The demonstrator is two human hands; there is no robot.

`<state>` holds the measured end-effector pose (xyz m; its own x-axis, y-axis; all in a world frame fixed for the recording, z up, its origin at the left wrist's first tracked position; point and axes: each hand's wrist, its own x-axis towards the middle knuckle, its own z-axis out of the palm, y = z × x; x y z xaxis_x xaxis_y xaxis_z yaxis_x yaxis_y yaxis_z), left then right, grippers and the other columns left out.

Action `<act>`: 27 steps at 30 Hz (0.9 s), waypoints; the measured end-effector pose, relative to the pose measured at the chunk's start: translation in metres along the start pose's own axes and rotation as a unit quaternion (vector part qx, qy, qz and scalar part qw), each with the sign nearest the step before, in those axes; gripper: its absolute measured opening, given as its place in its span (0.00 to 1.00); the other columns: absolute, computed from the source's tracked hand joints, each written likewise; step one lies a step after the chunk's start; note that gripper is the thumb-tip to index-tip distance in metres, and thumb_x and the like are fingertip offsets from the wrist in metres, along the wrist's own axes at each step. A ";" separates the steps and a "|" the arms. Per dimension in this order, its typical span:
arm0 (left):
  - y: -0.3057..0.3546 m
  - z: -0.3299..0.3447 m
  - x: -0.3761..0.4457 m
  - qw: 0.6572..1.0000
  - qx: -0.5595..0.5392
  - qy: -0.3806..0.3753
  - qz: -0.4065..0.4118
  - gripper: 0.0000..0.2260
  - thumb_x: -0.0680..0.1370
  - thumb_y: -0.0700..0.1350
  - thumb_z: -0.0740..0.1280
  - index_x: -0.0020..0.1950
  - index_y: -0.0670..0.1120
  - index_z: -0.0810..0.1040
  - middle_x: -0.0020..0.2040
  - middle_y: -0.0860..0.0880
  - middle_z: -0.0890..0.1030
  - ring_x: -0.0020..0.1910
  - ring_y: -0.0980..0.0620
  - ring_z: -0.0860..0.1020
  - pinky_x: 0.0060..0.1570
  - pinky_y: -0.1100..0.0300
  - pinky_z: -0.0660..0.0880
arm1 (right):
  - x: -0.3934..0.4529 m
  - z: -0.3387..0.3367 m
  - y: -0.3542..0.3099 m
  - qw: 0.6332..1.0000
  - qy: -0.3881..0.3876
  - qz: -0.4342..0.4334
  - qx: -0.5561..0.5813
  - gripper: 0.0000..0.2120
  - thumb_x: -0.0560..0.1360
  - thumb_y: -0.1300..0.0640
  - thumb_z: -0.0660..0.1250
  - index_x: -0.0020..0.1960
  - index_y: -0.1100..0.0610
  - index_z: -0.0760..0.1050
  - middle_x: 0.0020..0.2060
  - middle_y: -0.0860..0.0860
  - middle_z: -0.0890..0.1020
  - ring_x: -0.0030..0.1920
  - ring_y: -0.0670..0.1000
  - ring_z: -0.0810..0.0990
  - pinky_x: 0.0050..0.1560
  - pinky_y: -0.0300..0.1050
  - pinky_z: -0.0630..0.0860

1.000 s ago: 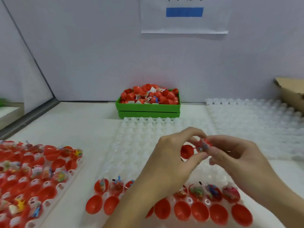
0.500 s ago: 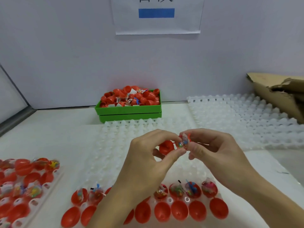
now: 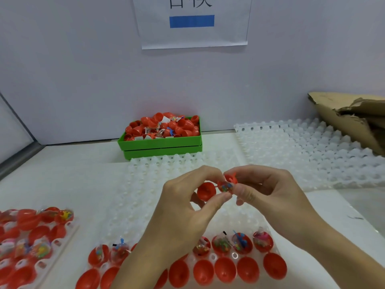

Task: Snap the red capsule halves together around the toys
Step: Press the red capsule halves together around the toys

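Note:
My left hand (image 3: 187, 207) holds an empty red capsule half (image 3: 205, 191) with curled fingers, its thumb and forefinger reaching to the other half. My right hand (image 3: 268, 192) pinches a red capsule half with a bagged toy (image 3: 226, 185) in it. The two halves sit side by side above the white tray (image 3: 125, 197), close but not joined. Below my hands the tray's near rows hold red halves with toys (image 3: 241, 243) and empty red halves (image 3: 226, 272).
A green bin (image 3: 160, 143) heaped with red halves and toy bags stands at the back wall. Another white tray (image 3: 312, 155) lies to the right, with torn cardboard (image 3: 350, 119) behind it. A tray of filled red halves (image 3: 29, 243) lies at the left.
The camera has swung left and slightly up, so the hands and bin sit further right in view. The two halves stay pinched close together between both hands.

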<state>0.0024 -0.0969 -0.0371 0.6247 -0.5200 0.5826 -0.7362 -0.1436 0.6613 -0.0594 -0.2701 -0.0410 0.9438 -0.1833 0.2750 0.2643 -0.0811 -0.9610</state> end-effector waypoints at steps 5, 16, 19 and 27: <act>0.001 -0.002 0.000 0.998 -0.046 0.003 -0.043 0.15 0.71 0.46 0.77 0.54 0.57 0.77 0.48 0.58 0.82 0.46 0.55 0.83 0.43 0.65 0.80 | 0.001 -0.001 0.001 1.000 0.010 -0.011 0.009 0.11 0.68 0.55 0.72 0.49 0.56 0.84 0.43 0.52 0.87 0.38 0.47 0.85 0.39 0.37 0.79; 0.000 0.005 0.001 0.990 -0.111 0.047 -0.070 0.18 0.65 0.39 0.80 0.49 0.55 0.82 0.43 0.56 0.84 0.42 0.51 0.82 0.44 0.64 0.80 | 0.001 -0.003 0.005 0.988 0.026 -0.103 -0.115 0.10 0.69 0.63 0.74 0.48 0.52 0.84 0.40 0.50 0.86 0.43 0.51 0.85 0.46 0.45 0.81; 0.000 0.006 0.000 0.993 -0.091 0.048 -0.055 0.15 0.67 0.41 0.77 0.51 0.55 0.83 0.45 0.58 0.84 0.44 0.52 0.82 0.44 0.65 0.79 | 0.002 -0.004 0.003 0.970 0.026 -0.157 -0.183 0.12 0.68 0.56 0.73 0.51 0.54 0.85 0.42 0.48 0.86 0.44 0.52 0.85 0.44 0.51 0.82; 0.000 0.006 -0.001 0.985 -0.149 0.044 -0.080 0.17 0.70 0.36 0.77 0.53 0.55 0.83 0.47 0.55 0.85 0.48 0.51 0.83 0.46 0.65 0.80 | 0.003 -0.003 -0.001 0.932 0.046 -0.255 -0.252 0.08 0.71 0.57 0.74 0.50 0.53 0.84 0.39 0.42 0.84 0.40 0.43 0.83 0.38 0.40 0.80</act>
<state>0.0006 -0.1017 -0.0403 0.7558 -0.4336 0.4906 -0.5267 0.0425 0.8490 -0.0576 -0.2731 -0.0397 0.6930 -0.0765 0.7169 0.5257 -0.6269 -0.5750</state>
